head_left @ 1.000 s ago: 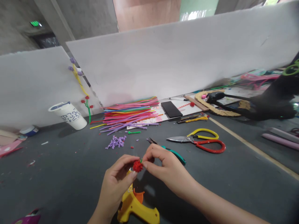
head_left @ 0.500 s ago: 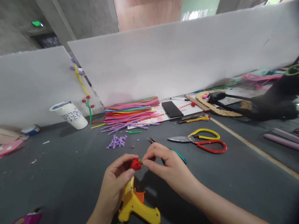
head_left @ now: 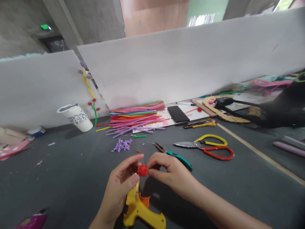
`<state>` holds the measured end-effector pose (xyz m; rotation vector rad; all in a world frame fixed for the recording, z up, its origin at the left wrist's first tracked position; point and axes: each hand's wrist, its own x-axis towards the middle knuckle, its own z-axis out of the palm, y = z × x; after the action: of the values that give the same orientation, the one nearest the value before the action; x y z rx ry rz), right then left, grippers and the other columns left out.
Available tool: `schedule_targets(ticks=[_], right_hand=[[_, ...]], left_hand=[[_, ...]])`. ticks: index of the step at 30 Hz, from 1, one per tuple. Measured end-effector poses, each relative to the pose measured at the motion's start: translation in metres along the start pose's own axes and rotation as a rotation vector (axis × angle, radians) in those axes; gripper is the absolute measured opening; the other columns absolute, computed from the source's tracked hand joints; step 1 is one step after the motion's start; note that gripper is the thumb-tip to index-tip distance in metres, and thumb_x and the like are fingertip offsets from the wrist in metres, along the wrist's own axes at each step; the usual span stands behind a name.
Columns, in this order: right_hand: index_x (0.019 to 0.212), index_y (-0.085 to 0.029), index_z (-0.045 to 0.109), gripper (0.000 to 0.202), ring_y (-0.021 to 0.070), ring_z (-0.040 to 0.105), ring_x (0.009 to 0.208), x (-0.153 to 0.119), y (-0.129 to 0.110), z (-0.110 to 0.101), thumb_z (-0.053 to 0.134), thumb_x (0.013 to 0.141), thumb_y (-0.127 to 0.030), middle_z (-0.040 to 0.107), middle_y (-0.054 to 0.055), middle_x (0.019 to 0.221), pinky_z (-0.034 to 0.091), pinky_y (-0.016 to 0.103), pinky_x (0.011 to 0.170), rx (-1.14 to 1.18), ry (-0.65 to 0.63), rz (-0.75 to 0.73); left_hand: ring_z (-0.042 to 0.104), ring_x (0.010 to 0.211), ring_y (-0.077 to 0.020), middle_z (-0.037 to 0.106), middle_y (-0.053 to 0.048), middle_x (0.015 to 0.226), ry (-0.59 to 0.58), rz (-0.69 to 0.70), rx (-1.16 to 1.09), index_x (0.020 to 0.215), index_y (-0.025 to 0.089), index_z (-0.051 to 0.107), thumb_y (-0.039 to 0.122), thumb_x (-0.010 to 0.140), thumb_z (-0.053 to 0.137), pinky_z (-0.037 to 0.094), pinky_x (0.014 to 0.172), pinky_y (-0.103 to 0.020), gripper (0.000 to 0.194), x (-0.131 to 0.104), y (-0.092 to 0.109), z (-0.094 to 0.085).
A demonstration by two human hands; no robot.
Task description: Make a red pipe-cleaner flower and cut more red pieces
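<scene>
A small red fuzzy pompom flower (head_left: 142,170) on a short green stem is between my two hands. The thumb and fingertips of my right hand (head_left: 168,170) pinch it at the stem, most of which they hide. Close by on the left, my left hand (head_left: 124,181) is curved with thumb and forefinger apart; whether a hidden finger touches the flower I cannot tell. Beneath my hands lies a yellow hot glue gun (head_left: 139,211) with an orange trigger. Teal-handled pliers (head_left: 178,156) rest just beyond my right hand.
Yellow-and-red-handled scissors (head_left: 202,145), cut purple bits (head_left: 122,145) and a bundle of coloured pipe cleaners (head_left: 135,117) lie farther back. A black phone (head_left: 178,114) and a white cup (head_left: 78,119) are near the white partition (head_left: 154,66). A magenta tool (head_left: 33,221) is at lower left.
My left thumb and fingers have come away from the flower, leaving a gap. My right hand still pinches its stem. The view has shifted slightly, and the pliers show more fully.
</scene>
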<state>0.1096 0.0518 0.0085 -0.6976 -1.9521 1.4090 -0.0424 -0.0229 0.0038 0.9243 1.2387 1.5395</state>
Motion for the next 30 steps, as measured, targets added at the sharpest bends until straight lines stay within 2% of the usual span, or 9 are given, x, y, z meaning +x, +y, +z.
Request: schedule_targets(ticks=[2,6,10,11,14,17,21,25,30], right_hand=[[0.069,-0.017,0.064,0.013,0.0130,0.055,0.072,0.001,0.002,0.001,0.057,0.071,-0.006,0.060,-0.001,0.073,0.041,0.024,0.068,0.117,0.032,0.016],[0.069,-0.017,0.064,0.005,0.0123,0.053,0.073,0.002,0.005,0.003,0.061,0.072,-0.014,0.058,-0.001,0.075,0.041,0.024,0.069,0.379,0.032,0.030],[0.070,-0.017,0.064,0.005,0.0116,0.053,0.073,0.001,0.009,0.004,0.065,0.074,-0.019,0.057,0.000,0.076,0.040,0.023,0.069,0.497,0.004,0.008],[0.070,-0.017,0.065,0.005,0.0114,0.052,0.073,0.001,0.010,0.005,0.066,0.074,-0.020,0.057,0.000,0.076,0.040,0.023,0.069,0.497,0.004,-0.003],[0.069,-0.017,0.065,0.008,0.0117,0.052,0.072,0.001,0.011,0.008,0.066,0.075,-0.023,0.056,0.000,0.075,0.040,0.023,0.068,0.466,0.011,-0.022],[0.070,-0.017,0.066,0.012,0.0128,0.053,0.074,0.000,0.010,0.011,0.065,0.076,-0.027,0.057,0.001,0.076,0.040,0.024,0.069,0.422,0.005,-0.015],[0.068,-0.016,0.066,0.017,0.0125,0.052,0.072,-0.001,0.006,0.014,0.068,0.073,-0.032,0.056,0.001,0.075,0.039,0.024,0.068,0.427,-0.013,0.039],[0.070,-0.017,0.058,0.027,0.0102,0.048,0.062,-0.002,0.005,0.018,0.074,0.064,-0.037,0.054,-0.002,0.067,0.037,0.023,0.062,0.560,0.018,0.209],[0.069,-0.019,0.047,0.036,0.0078,0.043,0.055,-0.001,0.008,0.024,0.076,0.059,-0.037,0.051,-0.005,0.063,0.034,0.020,0.054,0.611,0.045,0.266]], left_hand=[[0.057,0.073,-0.0149,0.062,-0.003,0.083,0.054,0.017,-0.039,0.099,0.023,0.069,0.026,0.060,0.073,0.048,0.067,-0.024,0.039,0.001,0.000,-0.001],[0.053,0.068,-0.0100,0.058,0.001,0.077,0.161,0.013,0.047,0.090,0.023,0.069,0.013,0.059,0.073,0.045,0.065,-0.019,0.033,0.005,-0.001,-0.001],[0.052,0.061,-0.0113,0.057,0.001,0.067,0.063,0.075,0.269,0.071,0.019,0.070,0.016,0.066,0.067,0.043,0.057,-0.020,0.006,0.006,-0.001,-0.001],[0.052,0.059,-0.0120,0.057,0.000,0.065,0.030,0.109,0.339,0.068,0.019,0.069,0.017,0.069,0.065,0.042,0.056,-0.020,0.005,0.005,-0.001,-0.001],[0.055,0.067,-0.0151,0.059,-0.001,0.071,0.009,0.257,0.463,0.078,0.022,0.072,0.016,0.073,0.062,0.043,0.063,-0.023,0.013,0.000,-0.003,0.000],[0.055,0.078,-0.0175,0.058,-0.003,0.081,-0.005,0.325,0.429,0.090,0.027,0.071,0.015,0.073,0.061,0.043,0.071,-0.026,0.023,-0.004,-0.005,0.001],[0.052,0.079,-0.0178,0.054,-0.003,0.081,-0.058,0.261,0.263,0.082,0.024,0.073,0.019,0.072,0.063,0.043,0.072,-0.027,0.015,-0.001,-0.008,-0.001],[0.051,0.078,-0.0169,0.052,-0.004,0.081,-0.058,0.133,0.108,0.072,0.020,0.072,0.022,0.068,0.069,0.042,0.071,-0.026,0.006,0.002,-0.011,0.000],[0.049,0.072,-0.0138,0.049,-0.001,0.076,-0.065,-0.057,-0.168,0.063,0.016,0.070,0.027,0.061,0.074,0.041,0.064,-0.022,0.012,0.000,-0.012,0.010]])
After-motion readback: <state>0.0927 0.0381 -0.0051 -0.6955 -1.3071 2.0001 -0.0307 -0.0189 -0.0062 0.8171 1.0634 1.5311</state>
